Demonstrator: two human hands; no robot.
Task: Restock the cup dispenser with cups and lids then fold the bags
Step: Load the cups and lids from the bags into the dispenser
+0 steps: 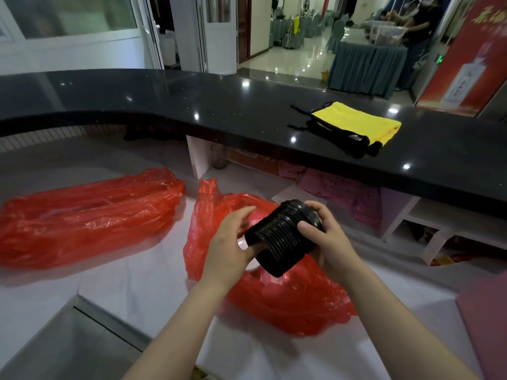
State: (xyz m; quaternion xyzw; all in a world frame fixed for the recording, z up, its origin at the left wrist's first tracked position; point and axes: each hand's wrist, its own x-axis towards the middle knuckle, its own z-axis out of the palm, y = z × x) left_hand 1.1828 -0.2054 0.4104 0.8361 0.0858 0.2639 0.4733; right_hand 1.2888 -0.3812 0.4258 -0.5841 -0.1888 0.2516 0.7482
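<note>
I see both hands holding a stack of black lids (282, 237) on its side above the nearer red plastic bag (290, 300). My left hand (233, 242) grips the stack's lower left end, fingers curled under it. My right hand (326, 237) wraps the upper right end, thumb laid across the ribbed side. The bag beneath lies crumpled on the white table (131, 283), and something white shows inside it under the left hand; I cannot tell what. A second red bag (87, 215) lies flattened to the left, well apart. On the black raised counter (192, 102) behind rests a folded yellow cloth (359, 122) with black straps.
</note>
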